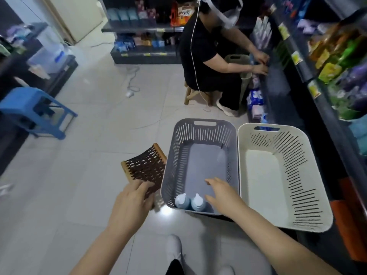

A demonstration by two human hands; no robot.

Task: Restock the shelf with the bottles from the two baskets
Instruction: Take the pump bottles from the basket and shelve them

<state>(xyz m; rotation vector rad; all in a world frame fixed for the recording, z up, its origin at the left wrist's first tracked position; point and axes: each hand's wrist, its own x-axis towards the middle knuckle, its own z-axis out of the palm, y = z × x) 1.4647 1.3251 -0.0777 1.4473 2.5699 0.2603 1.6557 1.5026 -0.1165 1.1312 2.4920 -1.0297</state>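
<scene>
reaching into the grey basket [178,155], the right hand [222,195] spread its fingers beside two bottles [198,202] standing in the near corner. the left hand [129,205] gripped a woven stool [146,167]. the white basket [297,155] sat alongside, near the shelf [303,70].

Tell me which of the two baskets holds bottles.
The grey basket, the left one: two bottles stand at its near end. The white basket beside it shows none.

Both forearms are bare to the frame's edge, as are the left hand [131,205] and right hand [222,195]. Below and between the hands is a white shoe [174,247], with perhaps a dark hem [174,267] beneath.
</scene>
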